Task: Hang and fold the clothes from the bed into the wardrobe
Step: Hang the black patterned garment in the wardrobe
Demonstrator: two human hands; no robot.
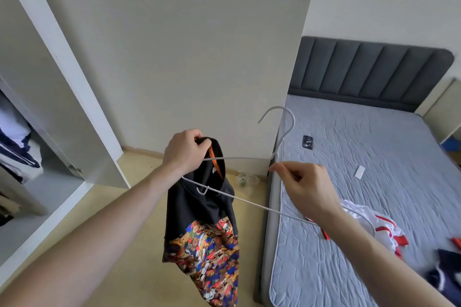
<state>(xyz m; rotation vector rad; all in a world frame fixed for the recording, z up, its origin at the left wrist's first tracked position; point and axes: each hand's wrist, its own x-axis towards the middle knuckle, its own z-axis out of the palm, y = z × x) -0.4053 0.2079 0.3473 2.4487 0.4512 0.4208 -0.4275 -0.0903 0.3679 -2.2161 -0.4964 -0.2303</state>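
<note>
The room was a bedroom with a yellowish floor (129, 244), pale walls and a bed (374, 182) along the right side. Nearest the camera, two bare forearms reached forward over the floor beside the bed's edge. The left hand (185, 151) was clenched around the collar of a black garment (199, 207), which hung down from that grip above the floor; its lower part carried a bright cartoon print and an orange strip showed inside the neck. The right hand (305, 187) pinched a white wire hanger (239, 198) near the base of its hook, and one end of the hanger reached into the garment's neck opening by the left hand. The hanger's hook curved upward in front of the edge of a tall white panel (199, 57). On the grey quilted mattress, partly hidden behind the right forearm, lay a white and red garment (384, 227), with dark clothing (446, 271) at the right edge. Farther along the mattress lay a small white card (359, 172) and a dark phone (307, 142). To the left stood the open wardrobe (50, 182), with folded clothes (17, 152) on a shelf. At the far end stood the dark padded headboard (369, 72).
</note>
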